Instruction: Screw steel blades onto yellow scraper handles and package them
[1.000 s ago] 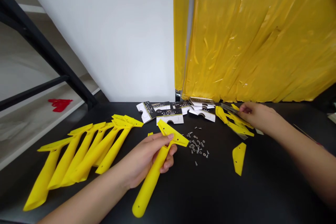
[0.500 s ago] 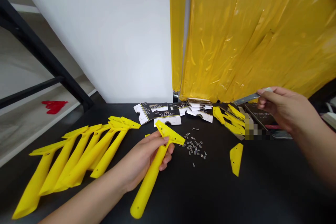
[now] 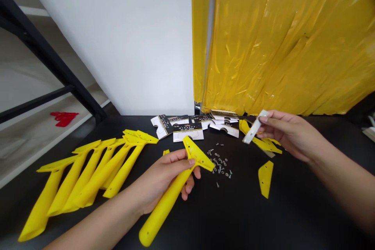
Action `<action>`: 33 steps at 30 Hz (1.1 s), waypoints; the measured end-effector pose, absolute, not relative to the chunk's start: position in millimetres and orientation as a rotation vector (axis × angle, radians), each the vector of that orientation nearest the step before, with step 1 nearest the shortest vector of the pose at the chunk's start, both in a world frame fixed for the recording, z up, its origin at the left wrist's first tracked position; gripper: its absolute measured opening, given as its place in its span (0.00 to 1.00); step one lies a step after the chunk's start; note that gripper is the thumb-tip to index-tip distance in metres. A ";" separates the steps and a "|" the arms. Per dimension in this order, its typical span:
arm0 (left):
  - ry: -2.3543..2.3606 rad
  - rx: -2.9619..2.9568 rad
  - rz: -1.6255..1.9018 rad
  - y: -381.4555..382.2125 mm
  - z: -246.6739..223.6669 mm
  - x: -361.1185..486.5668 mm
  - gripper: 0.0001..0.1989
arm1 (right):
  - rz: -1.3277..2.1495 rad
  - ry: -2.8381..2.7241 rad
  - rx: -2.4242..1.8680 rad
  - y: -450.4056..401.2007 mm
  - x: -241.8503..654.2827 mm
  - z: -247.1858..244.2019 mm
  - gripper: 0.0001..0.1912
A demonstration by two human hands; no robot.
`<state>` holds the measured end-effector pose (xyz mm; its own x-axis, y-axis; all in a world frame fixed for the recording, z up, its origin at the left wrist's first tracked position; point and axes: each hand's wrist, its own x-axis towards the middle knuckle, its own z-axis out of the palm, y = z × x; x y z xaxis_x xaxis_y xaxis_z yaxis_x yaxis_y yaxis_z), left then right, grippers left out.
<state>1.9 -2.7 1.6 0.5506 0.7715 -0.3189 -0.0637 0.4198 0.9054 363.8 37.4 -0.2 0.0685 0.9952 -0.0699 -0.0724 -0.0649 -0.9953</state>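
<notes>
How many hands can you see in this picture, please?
2: the left hand holds a yellow scraper near the centre, and the right hand holds a pale strip further right.

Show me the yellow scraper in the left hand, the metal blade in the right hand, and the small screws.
Yellow scraper [image 3: 164, 211], head view, on the handle.
Metal blade [image 3: 254, 127], head view, on its middle.
Small screws [image 3: 219, 162], head view, on the scatter's middle.

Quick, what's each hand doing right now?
Left hand: closed, holding a yellow plastic scraper.
Right hand: closed, pinching a flat metal blade.
</notes>
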 end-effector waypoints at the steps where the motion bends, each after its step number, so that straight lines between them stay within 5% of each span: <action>1: 0.839 1.013 0.587 -3.0 1.5 1.5 0.10 | 1.266 -1.093 -1.238 34.7 356.1 -0.7 0.14; 14: 0.902 1.071 0.453 -11.7 8.1 16.4 0.14 | 1.408 -1.431 -1.286 -8.7 253.5 2.8 0.24; 33: 0.734 1.017 0.262 -6.3 -8.6 23.8 0.19 | 1.178 -1.693 -1.198 -28.2 249.3 -33.3 0.19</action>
